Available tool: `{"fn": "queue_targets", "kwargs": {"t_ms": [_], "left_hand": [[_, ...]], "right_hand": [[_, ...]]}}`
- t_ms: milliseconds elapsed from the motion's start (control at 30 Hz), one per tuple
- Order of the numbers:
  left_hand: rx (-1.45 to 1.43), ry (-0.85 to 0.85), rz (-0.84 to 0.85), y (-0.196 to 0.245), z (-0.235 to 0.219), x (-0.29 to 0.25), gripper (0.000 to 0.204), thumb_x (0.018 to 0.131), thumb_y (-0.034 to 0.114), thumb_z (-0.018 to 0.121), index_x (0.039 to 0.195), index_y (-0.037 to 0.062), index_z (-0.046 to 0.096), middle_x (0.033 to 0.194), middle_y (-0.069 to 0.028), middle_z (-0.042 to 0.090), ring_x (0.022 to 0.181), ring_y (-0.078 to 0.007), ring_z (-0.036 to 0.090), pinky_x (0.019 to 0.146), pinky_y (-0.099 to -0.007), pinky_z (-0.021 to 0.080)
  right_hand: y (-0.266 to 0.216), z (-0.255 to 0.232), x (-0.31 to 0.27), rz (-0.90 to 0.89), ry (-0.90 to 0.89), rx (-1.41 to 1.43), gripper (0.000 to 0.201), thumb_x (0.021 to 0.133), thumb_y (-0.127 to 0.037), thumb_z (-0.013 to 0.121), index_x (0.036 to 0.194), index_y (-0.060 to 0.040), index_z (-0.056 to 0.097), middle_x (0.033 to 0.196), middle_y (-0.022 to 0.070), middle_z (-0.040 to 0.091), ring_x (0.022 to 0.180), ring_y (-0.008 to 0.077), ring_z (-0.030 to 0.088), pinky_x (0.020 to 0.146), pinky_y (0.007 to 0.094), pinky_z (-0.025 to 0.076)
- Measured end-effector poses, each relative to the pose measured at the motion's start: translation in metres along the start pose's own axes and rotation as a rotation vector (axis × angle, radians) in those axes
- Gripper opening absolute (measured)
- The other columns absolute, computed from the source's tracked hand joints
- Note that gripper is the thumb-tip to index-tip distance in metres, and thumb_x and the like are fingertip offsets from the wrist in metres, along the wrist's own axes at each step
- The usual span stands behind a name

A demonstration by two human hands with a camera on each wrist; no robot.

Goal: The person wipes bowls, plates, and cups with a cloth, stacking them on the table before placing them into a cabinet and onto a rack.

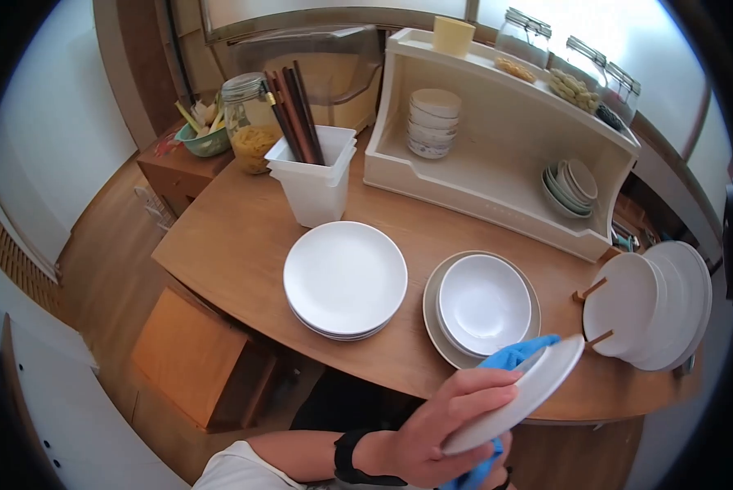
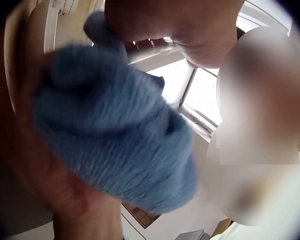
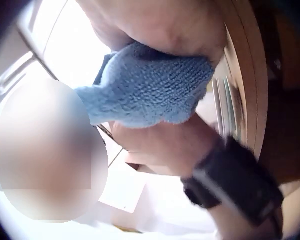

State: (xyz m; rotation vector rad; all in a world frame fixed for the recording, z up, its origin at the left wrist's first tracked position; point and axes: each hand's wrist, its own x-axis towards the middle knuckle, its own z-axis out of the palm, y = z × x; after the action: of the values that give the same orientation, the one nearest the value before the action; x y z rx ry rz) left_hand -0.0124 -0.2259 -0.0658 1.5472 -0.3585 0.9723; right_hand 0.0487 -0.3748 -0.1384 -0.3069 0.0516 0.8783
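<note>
In the head view my left hand (image 1: 444, 429) grips a white plate (image 1: 538, 392) by its edge, the plate tilted steeply above the table's front edge. A blue cloth (image 1: 517, 351) shows past the plate's far side and below it. My right hand (image 1: 501, 465) is mostly hidden behind the plate and holds the cloth. Both wrist views show the textured cloth (image 2: 115, 130) bunched between the hands; the right wrist view has the cloth (image 3: 155, 85) up close. Nearest the hands on the table is a white bowl (image 1: 485, 302) on a larger rimmed plate (image 1: 432, 331).
A stack of white plates (image 1: 346, 278) lies mid-table. More plates (image 1: 619, 306) stand in a wooden rack at right. Behind are a white container (image 1: 313, 192) with chopsticks, a pasta jar (image 1: 252, 143) and a cream shelf (image 1: 497, 192) with bowls. A wooden stool (image 1: 187, 355) stands at left.
</note>
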Motion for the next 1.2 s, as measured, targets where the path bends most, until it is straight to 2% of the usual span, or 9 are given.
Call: {"fn": "queue_targets", "kwargs": {"t_ms": [67, 133, 167, 233, 600, 700, 900, 1033, 1200], "left_hand": [[-0.167, 0.057, -0.038, -0.002, 0.004, -0.006, 0.041, 0.089, 0.013, 0.059, 0.125, -0.0058, 0.048, 0.122, -0.0244, 0.049, 0.11, -0.0324, 0.052, 0.095, -0.0374, 0.04], [-0.347, 0.001, -0.158, 0.0, -0.005, -0.007, 0.039, 0.096, 0.01, 0.051, 0.132, -0.0034, 0.045, 0.128, -0.0192, 0.052, 0.115, -0.0259, 0.052, 0.096, -0.0349, 0.042], [-0.347, 0.008, -0.152, 0.001, -0.01, -0.004, 0.039, 0.096, 0.01, 0.051, 0.132, -0.0034, 0.045, 0.128, -0.0192, 0.052, 0.115, -0.0259, 0.052, 0.096, -0.0349, 0.042], [-0.217, -0.081, -0.173, 0.003, -0.015, 0.0, 0.036, 0.097, 0.018, 0.05, 0.121, -0.008, 0.051, 0.119, -0.0223, 0.057, 0.104, -0.0298, 0.058, 0.09, -0.0375, 0.045], [-0.072, 0.241, 0.06, -0.017, -0.012, -0.017, 0.042, 0.098, 0.024, 0.046, 0.125, -0.0085, 0.045, 0.097, -0.022, 0.063, 0.073, -0.0237, 0.061, 0.065, -0.032, 0.049], [0.19, -0.004, 0.215, -0.018, -0.043, -0.011, 0.041, 0.092, 0.018, 0.054, 0.123, -0.0078, 0.047, 0.09, -0.0197, 0.063, 0.065, -0.0254, 0.06, 0.055, -0.0334, 0.048], [0.583, -0.075, -0.253, 0.023, -0.088, -0.009, 0.029, 0.085, 0.009, 0.064, 0.11, -0.0061, 0.061, 0.064, -0.0113, 0.057, 0.046, -0.0226, 0.052, 0.045, -0.0305, 0.042], [0.261, 0.422, -0.625, 0.039, -0.126, 0.009, 0.028, 0.094, 0.015, 0.055, 0.115, -0.0035, 0.058, 0.071, 0.0016, 0.063, 0.05, 0.0006, 0.044, 0.044, -0.0166, 0.031], [0.195, 0.551, -0.608, 0.021, -0.177, 0.017, 0.025, 0.095, 0.018, 0.054, 0.108, -0.0031, 0.058, 0.067, 0.0025, 0.059, 0.046, 0.0011, 0.04, 0.04, -0.0152, 0.028]], "right_hand": [[-0.033, -0.006, 0.002, -0.162, 0.298, -0.533, 0.064, 0.082, -0.024, 0.073, 0.134, -0.0023, 0.043, 0.123, 0.0104, 0.056, 0.11, 0.0226, 0.055, 0.1, 0.0402, 0.042], [-0.057, 0.006, -0.001, -0.616, 0.162, -0.966, 0.046, 0.092, -0.032, 0.058, 0.122, 0.0015, 0.048, 0.104, 0.0124, 0.061, 0.093, 0.0203, 0.061, 0.08, 0.0355, 0.051], [-0.062, 0.022, -0.013, -0.721, 0.237, -0.996, 0.072, 0.081, -0.026, 0.073, 0.136, 0.0028, 0.038, 0.122, 0.0146, 0.055, 0.109, 0.0254, 0.057, 0.098, 0.0405, 0.044], [-0.038, 0.053, -0.012, -0.951, 0.228, -1.063, 0.04, 0.093, -0.026, 0.058, 0.119, 0.0022, 0.049, 0.098, 0.0102, 0.062, 0.084, 0.0184, 0.061, 0.075, 0.0312, 0.051], [-0.038, 0.049, -0.004, -0.669, 0.065, -1.345, 0.042, 0.09, -0.02, 0.062, 0.124, 0.0007, 0.049, 0.115, 0.0116, 0.057, 0.103, 0.0216, 0.055, 0.089, 0.0353, 0.043], [-0.045, 0.027, -0.02, -0.597, 0.033, -1.417, 0.043, 0.089, -0.018, 0.064, 0.125, 0.0002, 0.049, 0.12, 0.012, 0.055, 0.108, 0.0226, 0.053, 0.093, 0.0366, 0.041], [-0.057, 0.002, -0.031, -0.519, -0.042, -1.459, 0.043, 0.088, -0.012, 0.065, 0.127, -0.0017, 0.049, 0.125, 0.011, 0.054, 0.113, 0.0217, 0.051, 0.096, 0.0357, 0.041], [-0.072, -0.004, -0.016, -0.652, 0.17, -1.275, 0.042, 0.089, -0.023, 0.064, 0.121, 0.0002, 0.051, 0.112, 0.0095, 0.058, 0.099, 0.02, 0.057, 0.086, 0.0339, 0.046], [-0.083, -0.001, 0.003, -0.737, 0.33, -1.136, 0.034, 0.092, -0.029, 0.061, 0.109, 0.0, 0.056, 0.099, 0.0065, 0.061, 0.086, 0.0156, 0.058, 0.076, 0.0285, 0.048]]}}
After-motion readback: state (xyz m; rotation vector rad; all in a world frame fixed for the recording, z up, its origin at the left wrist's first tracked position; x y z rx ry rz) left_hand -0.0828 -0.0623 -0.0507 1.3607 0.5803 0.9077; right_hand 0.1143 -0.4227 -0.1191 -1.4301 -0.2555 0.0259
